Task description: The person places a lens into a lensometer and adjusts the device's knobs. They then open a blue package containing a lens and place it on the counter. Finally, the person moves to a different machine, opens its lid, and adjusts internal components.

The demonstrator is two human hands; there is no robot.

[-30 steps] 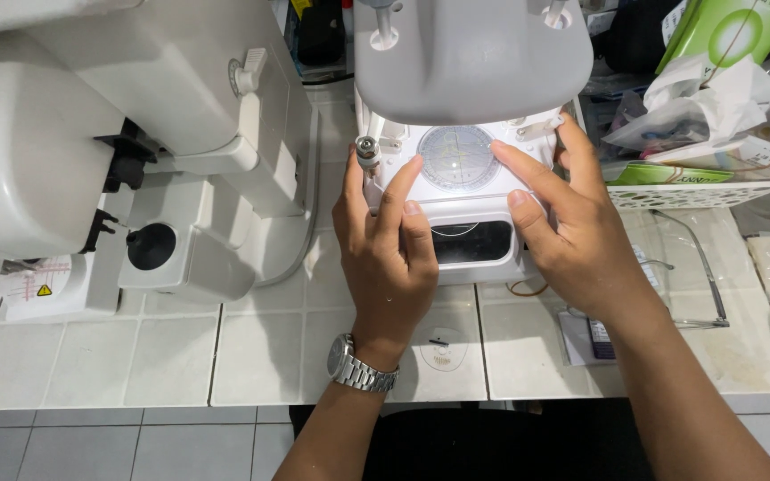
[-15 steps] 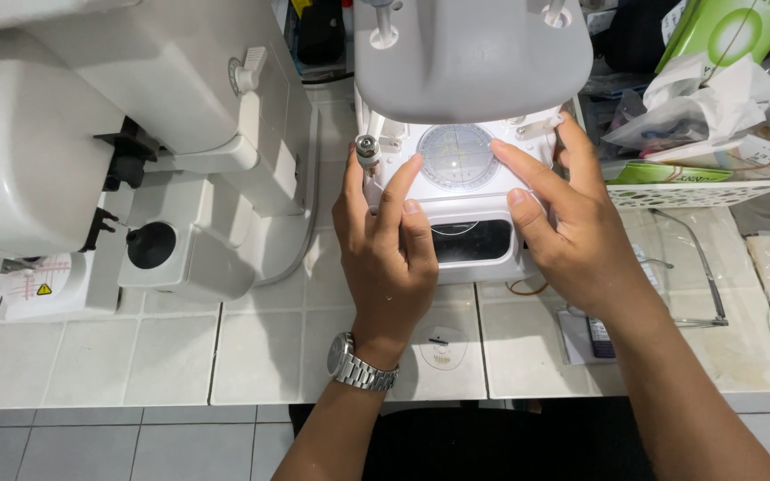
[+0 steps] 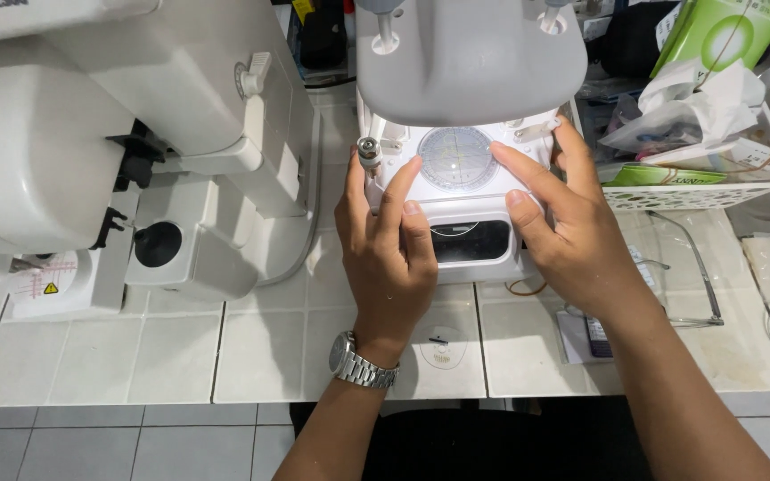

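White tiled table (image 3: 180,356): both hands, left hand (image 3: 389,258) and right hand (image 3: 572,232), spread flat around round lens (image 3: 456,160) (unclamped, could slip or smudge).

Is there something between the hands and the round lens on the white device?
Nothing visible. The left hand and right hand already rest on the white device, fingertips at the edges of the round lens.

We see a green box (image 3: 722,36) with a pale round mark at the top right, standing behind a white basket (image 3: 697,196). Crumpled white wrappers (image 3: 697,102) and a flat green packet (image 3: 661,175) lie in that basket. A small yellow triangle sticker (image 3: 51,289) sits on a white label with pink lines (image 3: 42,272) at the left, low on the big white machine (image 3: 64,134).
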